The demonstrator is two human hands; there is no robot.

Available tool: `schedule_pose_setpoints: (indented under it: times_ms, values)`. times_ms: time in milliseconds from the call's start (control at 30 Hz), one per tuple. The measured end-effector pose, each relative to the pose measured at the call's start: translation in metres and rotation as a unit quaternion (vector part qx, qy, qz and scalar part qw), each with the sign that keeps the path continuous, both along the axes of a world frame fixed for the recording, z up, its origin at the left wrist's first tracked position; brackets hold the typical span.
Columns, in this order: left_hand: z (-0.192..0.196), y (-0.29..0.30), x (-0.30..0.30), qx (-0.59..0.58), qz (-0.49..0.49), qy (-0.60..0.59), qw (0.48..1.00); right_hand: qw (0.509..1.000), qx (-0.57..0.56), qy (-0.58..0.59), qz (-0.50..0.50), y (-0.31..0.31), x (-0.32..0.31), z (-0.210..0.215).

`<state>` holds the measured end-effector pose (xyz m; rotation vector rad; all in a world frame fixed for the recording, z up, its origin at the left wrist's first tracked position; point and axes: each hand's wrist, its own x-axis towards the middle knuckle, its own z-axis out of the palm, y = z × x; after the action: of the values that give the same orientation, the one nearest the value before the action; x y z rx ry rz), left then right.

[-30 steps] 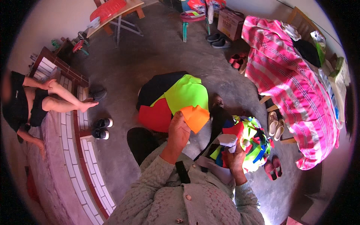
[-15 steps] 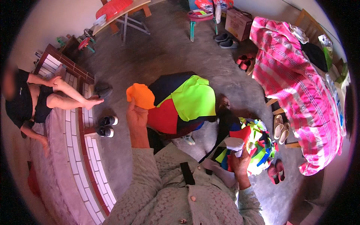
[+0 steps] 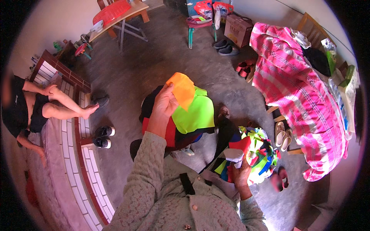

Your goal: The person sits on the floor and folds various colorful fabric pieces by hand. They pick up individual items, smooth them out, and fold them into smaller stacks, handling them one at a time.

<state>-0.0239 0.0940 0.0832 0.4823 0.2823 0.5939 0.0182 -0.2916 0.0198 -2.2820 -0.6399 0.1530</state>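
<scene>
Far left, a seated person [image 3: 13,115] in black. Your left hand [image 3: 165,102] pinches an orange piece [image 3: 184,91] between thumb and fingers, raised in front of a lime-green piece [image 3: 196,117]. To its right, a white piece [image 3: 234,154] sits gripped in your right hand [image 3: 241,175], beside heaped multicoloured scraps [image 3: 266,154]. Far right: pink plaid cloth [image 3: 285,96], draped.

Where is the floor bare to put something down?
Bare grey floor lies between the wood-topped table and green-legged stool, and between the black sneakers and the red, black and green fabric. Crowded: around the multicoloured scrap heap, near beige shoes and maroon slippers.
</scene>
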Motion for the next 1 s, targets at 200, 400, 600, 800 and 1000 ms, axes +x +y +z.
schedule_pose_setpoints:
  times_ms: [200,400,600,800,1000]
  values:
    - [-0.016,0.033,0.026,0.1,-0.135,0.071,0.983,0.999,0.0,0.033,-0.001,-0.003,0.002,-0.011]
    - [-0.004,0.066,0.025,0.325,-0.237,0.157,0.902,0.997,0.025,0.066,0.012,-0.001,0.003,0.001]
    - [0.013,0.063,0.038,0.403,-0.298,0.225,0.836,0.997,0.045,0.061,0.009,0.0,0.005,-0.007]
    - [-0.063,0.079,0.063,0.57,-0.218,0.34,0.715,0.997,0.065,0.041,-0.011,-0.003,0.005,-0.019]
    - [-0.054,0.061,0.056,0.707,0.017,0.382,0.595,0.995,0.066,0.071,0.0,-0.001,0.004,-0.009]
